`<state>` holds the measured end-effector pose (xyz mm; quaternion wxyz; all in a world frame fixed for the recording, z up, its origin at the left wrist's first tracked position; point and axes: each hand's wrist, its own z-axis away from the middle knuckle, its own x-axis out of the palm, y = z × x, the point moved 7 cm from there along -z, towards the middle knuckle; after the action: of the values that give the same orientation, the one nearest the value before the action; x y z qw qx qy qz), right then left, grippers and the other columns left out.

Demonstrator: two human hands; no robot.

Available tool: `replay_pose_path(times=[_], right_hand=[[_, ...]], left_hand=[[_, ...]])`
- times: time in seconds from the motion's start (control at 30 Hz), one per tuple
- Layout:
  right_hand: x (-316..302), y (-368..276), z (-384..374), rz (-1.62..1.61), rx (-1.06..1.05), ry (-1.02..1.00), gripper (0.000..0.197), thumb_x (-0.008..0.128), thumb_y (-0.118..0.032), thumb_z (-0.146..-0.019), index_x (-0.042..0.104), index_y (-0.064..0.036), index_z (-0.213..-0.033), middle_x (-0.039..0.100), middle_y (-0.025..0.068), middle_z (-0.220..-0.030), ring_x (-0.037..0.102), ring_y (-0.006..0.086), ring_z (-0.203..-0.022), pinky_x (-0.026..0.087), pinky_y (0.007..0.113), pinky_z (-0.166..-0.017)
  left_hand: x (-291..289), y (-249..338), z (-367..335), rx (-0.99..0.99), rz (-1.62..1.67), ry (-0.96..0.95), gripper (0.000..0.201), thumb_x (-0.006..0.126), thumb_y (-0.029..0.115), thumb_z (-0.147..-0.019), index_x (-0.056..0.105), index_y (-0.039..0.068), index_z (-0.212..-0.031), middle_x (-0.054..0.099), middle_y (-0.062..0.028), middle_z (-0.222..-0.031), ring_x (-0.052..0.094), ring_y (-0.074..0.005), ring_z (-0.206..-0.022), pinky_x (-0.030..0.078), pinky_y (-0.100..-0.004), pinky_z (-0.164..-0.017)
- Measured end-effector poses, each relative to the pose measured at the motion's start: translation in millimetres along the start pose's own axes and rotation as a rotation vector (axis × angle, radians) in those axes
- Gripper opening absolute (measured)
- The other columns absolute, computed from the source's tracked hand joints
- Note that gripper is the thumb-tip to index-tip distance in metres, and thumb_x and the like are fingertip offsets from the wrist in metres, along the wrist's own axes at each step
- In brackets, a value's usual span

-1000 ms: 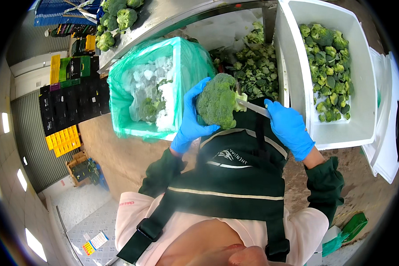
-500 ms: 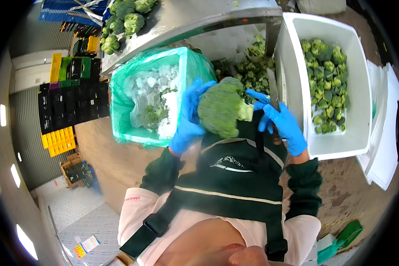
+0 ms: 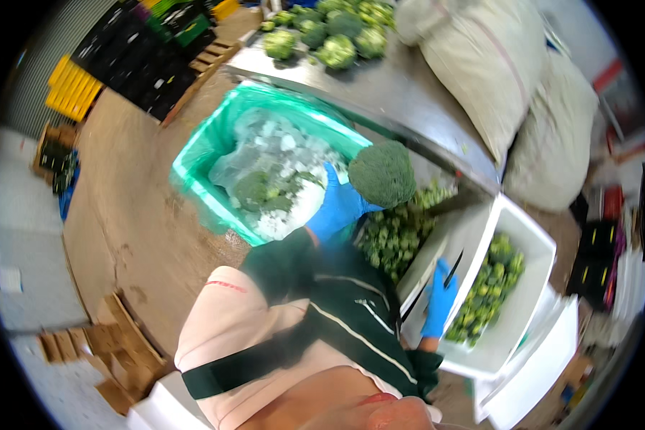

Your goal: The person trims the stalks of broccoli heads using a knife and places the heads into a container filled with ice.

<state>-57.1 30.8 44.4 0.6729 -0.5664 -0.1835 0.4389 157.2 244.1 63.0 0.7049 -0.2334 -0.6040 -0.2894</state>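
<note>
My left hand [image 3: 335, 210], in a blue glove, is closed on a large head of broccoli [image 3: 382, 173] and holds it up by its lower side, crown upward. The stem is hidden. Lower right, my gloved right hand [image 3: 439, 297] is wrapped round a knife; its dark, narrow blade [image 3: 454, 269] points up and away from the fingers. That hand is over the near wall of a white tub [image 3: 537, 236] containing cut broccoli florets [image 3: 486, 290]. Below the held head lies a heap of green trimmings [image 3: 393, 240].
A green-lined bin [image 3: 201, 154] at left contains ice [image 3: 287, 140] and broccoli [image 3: 252, 192]. Beyond it is a metal table [image 3: 437, 107] with several broccoli heads [image 3: 337, 51] and a large pale sack [image 3: 480, 61]. Black crates [image 3: 132, 54] are stacked far left; cardboard boxes [image 3: 118, 344] lie lower left.
My left hand has lifted the broccoli away from my body, turning its crown upward. My right hand has drawn apart from it, toward the white tub. The whole view has swung round.
</note>
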Motion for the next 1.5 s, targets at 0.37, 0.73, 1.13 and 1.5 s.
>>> replay_pose_path(times=[0.37,0.73,1.13,1.5], right_hand=[[76.6,22.3,28.5,-0.012,0.322,-0.224,0.032,0.042,-0.025,-0.095,0.064,-0.0036,-0.103,0.066,0.0046,-0.085,0.044,0.0077,-0.041,0.036,0.022,-0.04],[102.1,91.3,44.5,-0.314,0.657,-0.187,0.046,0.043,-0.041,-0.095,0.05,-0.0065,-0.125,0.055,0.0003,-0.074,0.04,0.0088,-0.054,0.038,0.019,-0.05],[127.5,71.4,46.0,-0.387,0.791,-0.384,0.048,0.045,-0.038,-0.094,0.049,-0.0033,-0.127,0.049,-0.0067,-0.064,0.033,0.0012,-0.047,0.028,0.015,-0.041],[266.2,-141.1,33.0,0.157,-0.303,-0.711,0.042,0.048,-0.028,-0.093,0.049,-0.0094,-0.131,0.048,-0.0018,-0.064,0.041,0.0053,-0.056,0.037,0.021,-0.051]], left_hand=[[-7.9,207.5,-144.6,0.286,-0.168,0.077,0.068,0.049,0.06,-0.081,0.039,0.02,-0.135,0.039,-0.0069,-0.139,0.041,-0.0329,-0.124,0.037,-0.0572,-0.095],[153.4,290.5,-166.5,0.13,-1.793,-0.345,0.045,0.047,0.036,-0.094,0.046,0.014,-0.133,0.05,-0.0063,-0.131,0.05,-0.0237,-0.115,0.04,-0.0399,-0.098],[-91.6,276.8,146.6,-0.355,-2.163,0.392,0.098,0.077,0.037,-0.064,0.023,0.014,-0.143,0.036,-0.0221,-0.136,0.038,-0.0349,-0.125,0.034,-0.0412,-0.102],[20.9,230.8,142.9,0.169,-0.854,0.12,0.079,0.066,0.03,-0.075,0.027,0.011,-0.142,0.03,-0.0075,-0.144,0.032,-0.023,-0.132,0.03,-0.037,-0.107]])
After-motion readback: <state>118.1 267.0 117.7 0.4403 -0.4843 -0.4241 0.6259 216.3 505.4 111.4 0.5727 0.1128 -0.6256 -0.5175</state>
